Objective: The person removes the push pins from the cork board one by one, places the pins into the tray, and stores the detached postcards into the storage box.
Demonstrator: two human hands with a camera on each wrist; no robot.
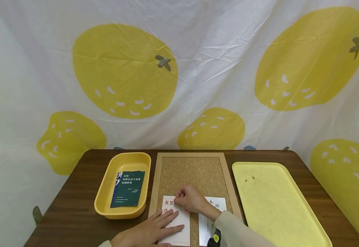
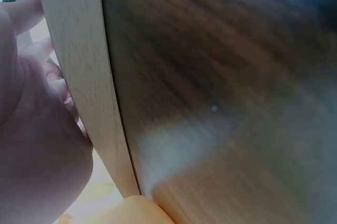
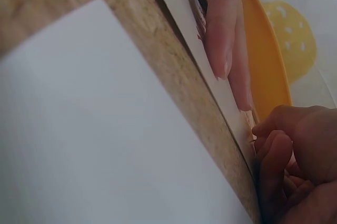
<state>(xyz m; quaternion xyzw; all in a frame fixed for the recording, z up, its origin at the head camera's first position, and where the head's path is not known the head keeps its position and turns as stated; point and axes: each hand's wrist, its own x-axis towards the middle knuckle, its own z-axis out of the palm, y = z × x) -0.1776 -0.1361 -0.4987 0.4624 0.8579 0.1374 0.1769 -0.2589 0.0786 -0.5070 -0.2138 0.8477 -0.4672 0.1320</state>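
Observation:
A white card [image 1: 183,220] with red characters lies on the cork board [image 1: 193,175]. My left hand [image 1: 150,233] rests flat on this card with fingers spread, holding it down. At the card's upper edge my right hand [image 1: 192,200] pinches a small pin [image 3: 253,141] between thumb and forefinger. Only a thin bit of the pin shows in the right wrist view; the fingers hide its head. Beside it on the board, partly under the right forearm, is a second white card [image 1: 204,228] with a round silvery pin [image 1: 211,201] near its top.
To the left stands a yellow tub [image 1: 102,202] holding dark green and blue cards [image 1: 130,188]. A pale yellow tray [image 1: 275,199] with a couple of tiny pieces [image 1: 253,177] near its far end lies on the right. Behind the brown table [image 1: 71,209] hangs a lemon-print curtain [image 1: 198,79].

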